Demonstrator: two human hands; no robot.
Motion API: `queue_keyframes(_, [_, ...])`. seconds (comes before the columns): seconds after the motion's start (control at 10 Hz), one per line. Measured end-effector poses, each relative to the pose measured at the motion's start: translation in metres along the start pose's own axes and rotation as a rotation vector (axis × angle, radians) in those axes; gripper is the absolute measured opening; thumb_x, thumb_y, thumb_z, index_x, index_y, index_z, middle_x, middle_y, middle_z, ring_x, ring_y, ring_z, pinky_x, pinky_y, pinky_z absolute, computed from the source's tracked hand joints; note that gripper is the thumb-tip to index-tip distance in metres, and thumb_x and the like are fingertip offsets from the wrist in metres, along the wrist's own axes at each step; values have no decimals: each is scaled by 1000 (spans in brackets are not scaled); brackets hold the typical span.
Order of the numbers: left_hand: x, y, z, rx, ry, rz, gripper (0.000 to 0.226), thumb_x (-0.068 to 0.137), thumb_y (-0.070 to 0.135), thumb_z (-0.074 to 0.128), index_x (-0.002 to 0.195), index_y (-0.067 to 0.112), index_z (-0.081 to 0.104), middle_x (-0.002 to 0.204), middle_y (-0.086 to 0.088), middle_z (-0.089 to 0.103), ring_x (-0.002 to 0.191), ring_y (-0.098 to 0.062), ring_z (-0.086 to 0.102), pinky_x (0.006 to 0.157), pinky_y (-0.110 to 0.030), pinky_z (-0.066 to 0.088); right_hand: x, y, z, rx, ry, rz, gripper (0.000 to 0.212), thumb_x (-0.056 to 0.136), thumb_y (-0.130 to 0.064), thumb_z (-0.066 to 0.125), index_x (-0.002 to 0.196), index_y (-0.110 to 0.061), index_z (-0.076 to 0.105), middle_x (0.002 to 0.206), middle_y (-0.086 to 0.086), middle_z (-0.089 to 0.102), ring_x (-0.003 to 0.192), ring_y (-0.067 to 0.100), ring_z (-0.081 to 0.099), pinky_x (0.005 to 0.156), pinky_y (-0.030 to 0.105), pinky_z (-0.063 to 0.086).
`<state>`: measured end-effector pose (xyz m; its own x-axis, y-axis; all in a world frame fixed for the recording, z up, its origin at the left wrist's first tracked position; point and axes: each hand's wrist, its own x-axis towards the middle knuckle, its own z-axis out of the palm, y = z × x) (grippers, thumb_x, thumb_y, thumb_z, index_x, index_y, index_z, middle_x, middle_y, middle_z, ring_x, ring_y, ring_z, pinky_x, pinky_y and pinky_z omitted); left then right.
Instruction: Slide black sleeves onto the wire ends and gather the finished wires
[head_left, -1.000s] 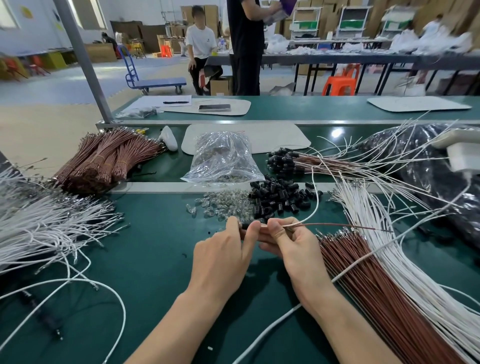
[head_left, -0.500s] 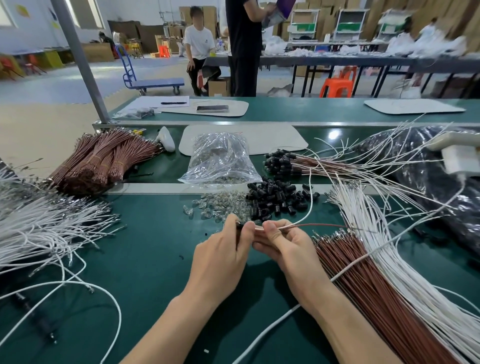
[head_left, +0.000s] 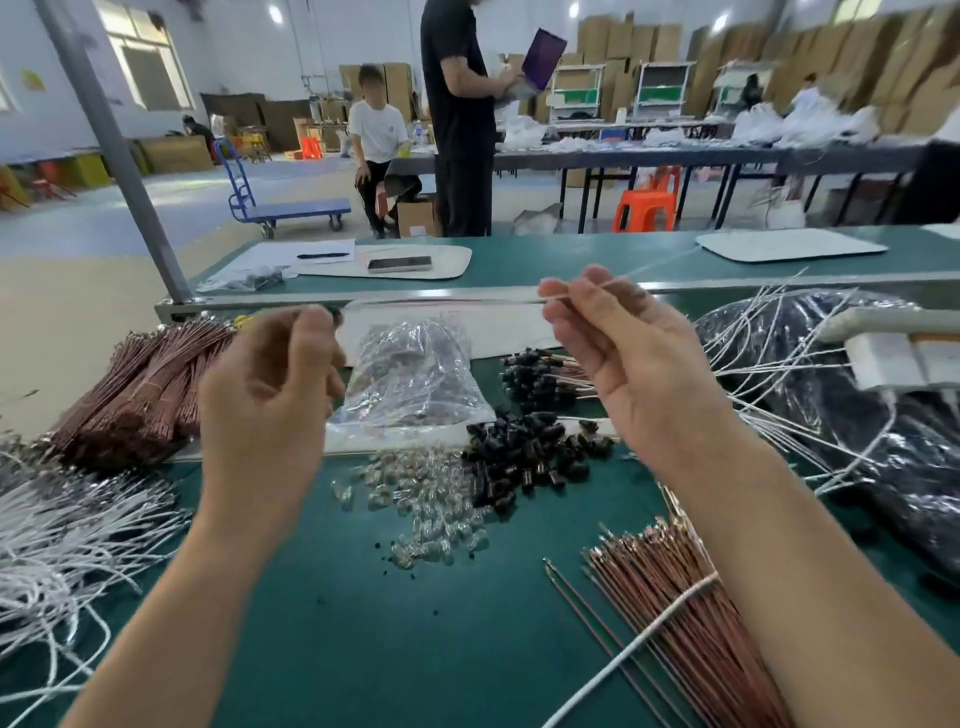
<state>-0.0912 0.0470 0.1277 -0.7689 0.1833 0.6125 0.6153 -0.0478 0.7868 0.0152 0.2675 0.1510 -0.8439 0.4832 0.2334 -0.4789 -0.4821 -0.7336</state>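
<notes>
Ok, both hands are up off the bench (head_left: 363, 623), pinching one thin wire (head_left: 467, 300) stretched between them. Left hand (head_left: 270, 395) pinches one end, thumb against curled fingers. A dark speck at its fingertips may be a sleeve, too blurred to call. Right hand (head_left: 628, 364) pinches further along, other fingers loosely curled.

Wire is in the air over the bench's far half. Its long axis runs left-right, roughly parallel to the far edge, worked end pointing left. The tail runs on past the right hand toward the bench's right end.

My read: sleeve is going on or being seated. To do it well:
- keep the wire taut and straight
- grip close to the terminal so it doesn't buckle
- push the sleeve along the axis, not at an angle, until the terminal is covered

After that it belongs with the finished wires (head_left: 540, 374) toward the far edge, sleeved ends the same way. Loose black sleeves (head_left: 524, 457) sit mid-bench, bare brown wires (head_left: 675, 597) near the right corner of the near edge.
</notes>
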Motion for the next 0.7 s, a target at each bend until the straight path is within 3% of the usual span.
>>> queue_keyframes(0.1, [29, 5, 16, 58, 62, 74, 19, 100, 42, 54, 90, 29, 63, 72, 11, 63, 60, 0, 55, 55, -12, 45, 34, -17, 0, -48, -44, -71, 19, 86, -7, 67, 104, -7, 61, 100, 17, 77, 85, 19, 75, 73, 21, 59])
queue_keyframes(0.2, [54, -12, 56, 202, -140, 97, 14, 104, 29, 53, 103, 19, 62, 83, 9, 64, 65, 5, 58, 57, -11, 48, 69, -42, -22, -32, -9, -152, 12, 92, -3, 63, 104, -5, 63, 100, 16, 77, 88, 20, 75, 75, 22, 59])
queue_keyframes(0.3, [74, -46, 111, 288, -281, 65, 19, 103, 27, 55, 113, 15, 66, 87, 11, 65, 70, 2, 58, 62, -14, 48, 96, -58, -65, -14, 129, -152, 7, 96, -2, 60, 102, -2, 63, 97, 16, 76, 86, 18, 75, 73, 21, 59])
queue_keyframes(0.4, [84, -81, 169, 336, -337, 24, 20, 102, 25, 59, 113, 13, 70, 84, 15, 64, 77, 4, 58, 68, -8, 44, 113, -56, -111, -41, 333, -25, 12, 100, -3, 55, 110, 3, 58, 115, 23, 65, 91, 20, 73, 85, 24, 59])
queue_keyframes(0.5, [84, -111, 210, 424, -490, -75, 28, 101, 27, 58, 124, 13, 65, 93, -1, 69, 94, -21, 67, 90, -33, 53, 111, -46, -143, -109, 481, 132, 40, 104, -7, 50, 142, 2, 39, 144, 33, 33, 118, 36, 59, 105, 35, 50])
queue_keyframes(0.6, [76, -113, 223, 477, -574, -140, 53, 101, 42, 56, 144, 13, 47, 93, 4, 61, 99, -21, 62, 96, -41, 50, 89, -40, -146, -205, 439, 209, 57, 103, -10, 50, 153, -1, 24, 130, 37, 44, 115, 38, 63, 91, 36, 60])
queue_keyframes(0.7, [82, -92, 189, 152, -434, -158, 53, 94, 60, 55, 131, 20, 59, 87, 12, 66, 83, -3, 66, 72, -25, 56, 60, -48, -142, -266, 386, 93, 41, 102, -15, 52, 142, -7, 46, 115, 24, 69, 106, 31, 72, 77, 30, 61])
